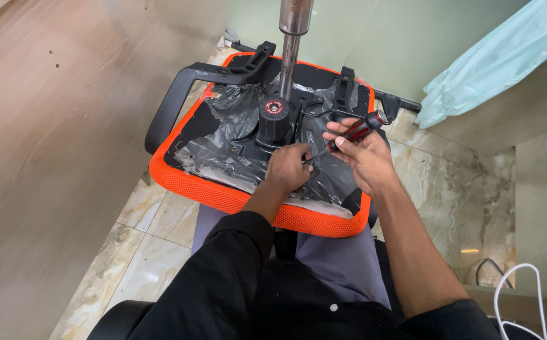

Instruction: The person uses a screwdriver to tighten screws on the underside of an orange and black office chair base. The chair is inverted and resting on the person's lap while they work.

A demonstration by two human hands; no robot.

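An upturned office chair seat (223, 192) with an orange mesh edge rests against my lap, its underside wrapped in grey plastic film. A black mechanism plate (274, 121) with a metal gas cylinder (291, 38) stands at its middle. My right hand (364, 154) grips a screwdriver (356, 131) with a red and black handle, its tip angled down toward the seat's underside. My left hand (287, 167) rests on the plastic film right at the screwdriver's tip, fingers curled; whether it pinches a screw is hidden.
Black armrests (176, 101) stick out at the seat's left and far side. The floor (449, 189) is marble tile. A pale wooden panel (53, 126) rises on the left, a light blue plastic sheet (500, 56) hangs top right, and a white cable (519, 296) lies bottom right.
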